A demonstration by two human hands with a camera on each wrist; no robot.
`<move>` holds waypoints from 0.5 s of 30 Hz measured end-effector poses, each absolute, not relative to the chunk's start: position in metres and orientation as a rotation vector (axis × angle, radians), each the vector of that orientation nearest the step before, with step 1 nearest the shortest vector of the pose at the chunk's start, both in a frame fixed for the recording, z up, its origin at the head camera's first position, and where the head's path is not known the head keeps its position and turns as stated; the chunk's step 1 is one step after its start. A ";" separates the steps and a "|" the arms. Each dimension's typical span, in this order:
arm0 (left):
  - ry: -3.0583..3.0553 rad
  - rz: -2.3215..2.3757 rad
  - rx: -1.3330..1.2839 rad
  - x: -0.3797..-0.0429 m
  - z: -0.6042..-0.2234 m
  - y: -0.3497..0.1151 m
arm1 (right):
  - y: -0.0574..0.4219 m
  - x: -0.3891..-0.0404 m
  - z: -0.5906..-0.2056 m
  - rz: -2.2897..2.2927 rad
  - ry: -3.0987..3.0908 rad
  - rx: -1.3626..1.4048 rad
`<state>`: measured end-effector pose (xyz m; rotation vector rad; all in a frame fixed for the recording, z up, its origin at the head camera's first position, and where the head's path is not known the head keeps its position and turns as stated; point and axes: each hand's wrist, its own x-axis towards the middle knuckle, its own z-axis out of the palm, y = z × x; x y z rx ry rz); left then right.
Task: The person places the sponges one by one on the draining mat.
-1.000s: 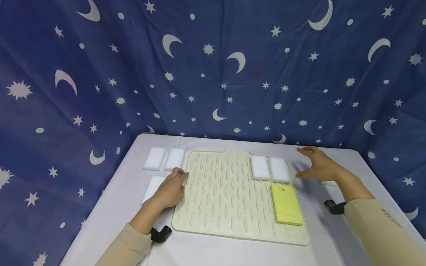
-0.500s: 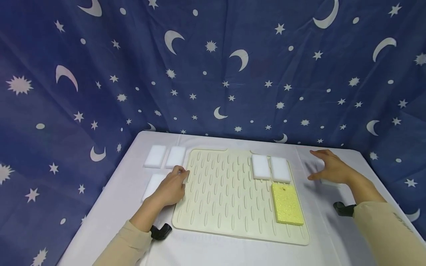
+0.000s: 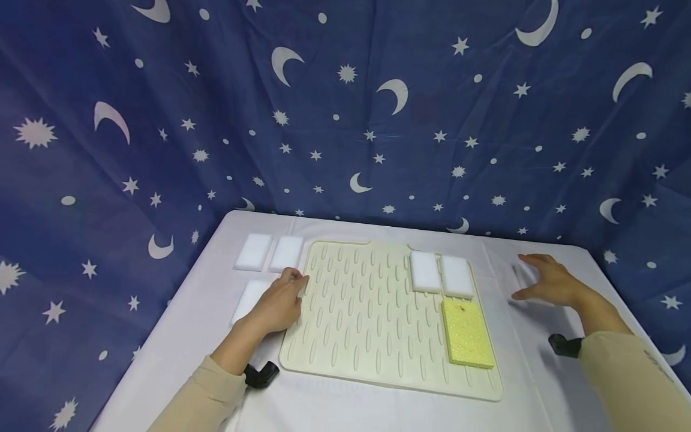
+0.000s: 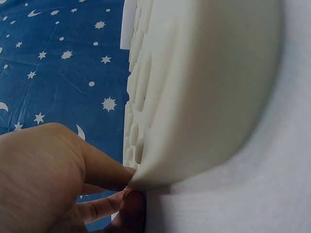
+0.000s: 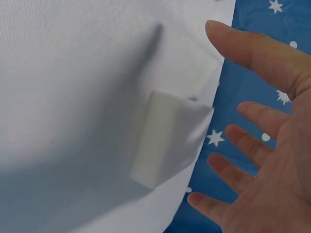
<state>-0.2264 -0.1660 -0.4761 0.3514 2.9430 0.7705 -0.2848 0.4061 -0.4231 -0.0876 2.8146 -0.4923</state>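
A cream ridged drying mat point(image 3: 372, 312) lies flat in the middle of the table. My left hand point(image 3: 278, 303) pinches its left edge; the left wrist view shows thumb and finger at the mat's rim point(image 4: 214, 97). On the mat's right side sits a yellow sponge point(image 3: 468, 333), below two white foam blocks point(image 3: 425, 271). To the right of the mat, my right hand point(image 3: 553, 285) hovers with fingers spread and nothing between them. Under it the right wrist view has another white block point(image 5: 170, 138) on the cloth; the hand hides this block in the head view.
Several more white foam blocks point(image 3: 254, 252) lie left of the mat, one partly behind my left forearm. A white cloth point(image 3: 335, 408) covers the table. Behind it hangs a blue curtain point(image 3: 324, 90) with moons and stars.
My right hand has moved right, away from the mat, its fingers staying spread. The left hand keeps its hold at the mat's edge. The head view has shifted slightly.
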 end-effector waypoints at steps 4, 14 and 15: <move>2.943 0.774 0.355 -0.227 -0.475 -0.165 | 0.412 -0.284 -0.427 -0.524 2.790 -0.065; 2.940 0.768 0.356 -0.225 -0.474 -0.166 | 0.425 -0.285 -0.439 -0.581 2.736 -0.007; 2.938 0.771 0.356 -0.225 -0.474 -0.166 | 0.425 -0.285 -0.440 -0.578 2.733 0.002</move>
